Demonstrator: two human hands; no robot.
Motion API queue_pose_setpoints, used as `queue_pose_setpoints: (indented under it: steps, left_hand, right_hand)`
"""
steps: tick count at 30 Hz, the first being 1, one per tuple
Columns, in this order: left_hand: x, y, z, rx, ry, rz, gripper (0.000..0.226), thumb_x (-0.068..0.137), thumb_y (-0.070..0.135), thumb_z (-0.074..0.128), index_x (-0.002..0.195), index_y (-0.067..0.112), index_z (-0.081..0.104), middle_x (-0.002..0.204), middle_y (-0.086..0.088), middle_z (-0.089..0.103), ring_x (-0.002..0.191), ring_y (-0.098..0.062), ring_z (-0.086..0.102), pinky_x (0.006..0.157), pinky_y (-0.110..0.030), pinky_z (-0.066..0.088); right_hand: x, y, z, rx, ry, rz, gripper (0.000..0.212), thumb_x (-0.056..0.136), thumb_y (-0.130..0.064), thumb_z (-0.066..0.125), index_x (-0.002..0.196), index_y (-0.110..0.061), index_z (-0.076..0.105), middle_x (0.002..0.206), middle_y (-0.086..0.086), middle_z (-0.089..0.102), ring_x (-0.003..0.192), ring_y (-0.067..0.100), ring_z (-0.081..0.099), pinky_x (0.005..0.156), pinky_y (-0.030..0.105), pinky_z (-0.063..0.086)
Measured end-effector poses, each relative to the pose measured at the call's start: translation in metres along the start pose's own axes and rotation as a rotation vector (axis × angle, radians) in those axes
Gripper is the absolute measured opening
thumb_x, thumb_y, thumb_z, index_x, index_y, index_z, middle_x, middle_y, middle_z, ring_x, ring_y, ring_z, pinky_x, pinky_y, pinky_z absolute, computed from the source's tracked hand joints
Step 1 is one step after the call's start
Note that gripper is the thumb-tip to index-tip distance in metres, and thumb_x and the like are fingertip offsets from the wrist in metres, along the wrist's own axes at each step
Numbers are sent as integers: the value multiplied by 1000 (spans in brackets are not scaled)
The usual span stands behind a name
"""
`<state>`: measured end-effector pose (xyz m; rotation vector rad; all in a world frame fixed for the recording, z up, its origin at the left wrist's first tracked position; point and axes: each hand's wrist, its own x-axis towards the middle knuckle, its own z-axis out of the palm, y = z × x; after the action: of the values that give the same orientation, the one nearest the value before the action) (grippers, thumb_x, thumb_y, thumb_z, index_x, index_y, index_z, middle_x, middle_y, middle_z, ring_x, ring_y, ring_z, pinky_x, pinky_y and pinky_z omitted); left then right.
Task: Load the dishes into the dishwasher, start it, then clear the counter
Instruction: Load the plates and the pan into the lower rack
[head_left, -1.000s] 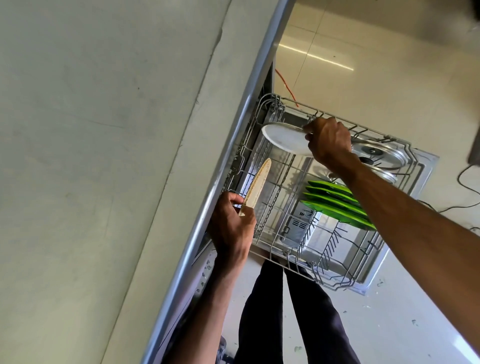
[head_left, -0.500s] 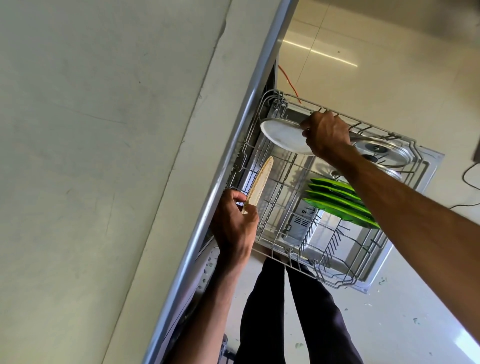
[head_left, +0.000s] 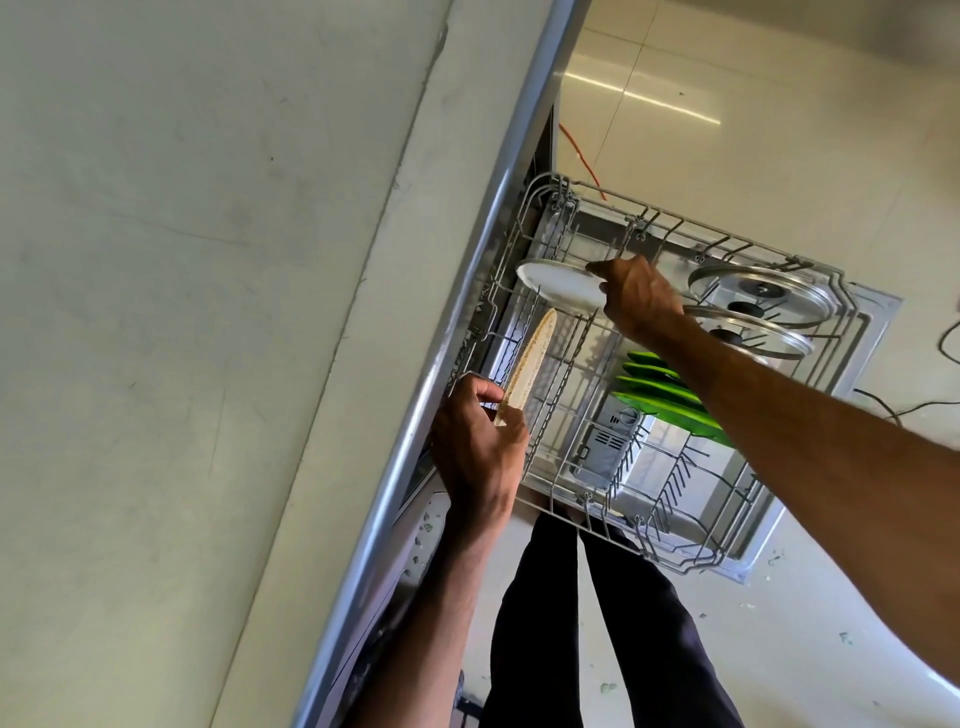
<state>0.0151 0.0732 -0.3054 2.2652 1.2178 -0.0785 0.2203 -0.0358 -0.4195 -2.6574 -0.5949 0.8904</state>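
We see the left grip (head_left: 480, 452) pinching a speckled plate (head_left: 530, 364) on edge, at the bench side of the pulled-out dishwasher rack (head_left: 571, 364). The right grip (head_left: 641, 299) curls round a white plate (head_left: 558, 283) at the rack's far corner; contact with the wires is unclear. Green plates (head_left: 657, 392) stand in the rack, near two glass lids (head_left: 763, 293). The bench (head_left: 182, 312) lies to the left.
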Motion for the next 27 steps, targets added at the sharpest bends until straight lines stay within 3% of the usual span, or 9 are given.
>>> queue_pose_setpoints:
  steps: [3,7,9,12,15,17,19,23,27]
  left_hand:
    - [-1,-1,3,-25,2,19,21,78,25,79,86,24,60,69,9,55,62,-11,48,60,-34,48]
    - [2,6,4,-22,-3,51,23,80,25,81,89,24,59,71,10,56,61,-11,50,59,-29,42]
    - [6,12,4,-1,-13,94,20,82,21,78,92,23,61,76,9,62,62,-10,54,54,-24,39]
    - [18,28,4,23,-42,161,20,82,11,73,96,21,63,84,8,68,68,-7,60,57,-27,51]
    - [35,50,6,19,-76,247,19,86,8,71,96,21,63,89,7,69,74,-7,61,58,-33,57]
    - [49,66,8,-3,-43,334,15,89,8,69,96,20,64,91,7,68,77,-9,62,58,-29,56]
    - [61,84,11,-49,42,413,16,89,7,68,100,18,65,98,5,69,86,-9,62,67,-23,55]
    - [80,116,23,-149,227,444,39,83,3,69,121,10,60,124,-1,62,118,-12,54,101,-19,43]
    - [87,126,51,-105,190,351,41,79,-3,64,118,9,58,121,-5,61,116,-17,53,97,-7,35]
  right_hand:
    - [1,10,10,111,12,-92,49,97,-7,53,146,-10,46,131,22,60,115,39,59,95,49,51]
    - [-9,11,8,205,136,-85,57,89,8,59,144,1,44,141,26,53,127,43,52,102,54,48]
    - [-20,8,-1,265,170,-117,66,83,10,62,145,0,42,147,25,48,134,40,48,109,50,45]
    - [-36,8,-12,312,23,-287,76,77,10,67,147,-6,43,150,19,46,126,28,54,102,35,47]
    - [-44,12,-20,298,-15,-392,52,82,2,71,131,-14,62,138,11,60,123,23,59,102,35,50]
    - [-48,16,-33,319,60,-362,28,90,-2,65,116,-12,70,112,9,73,98,23,69,80,26,58]
    - [-51,20,-50,383,129,-293,19,96,-6,61,112,-6,71,97,8,72,82,21,67,63,10,47]
    - [-47,41,-79,602,228,-137,16,95,-9,64,107,-2,72,92,7,70,81,21,65,67,34,54]
    - [-38,59,-97,644,361,13,19,92,-25,65,99,-9,73,86,11,71,83,30,68,69,48,56]
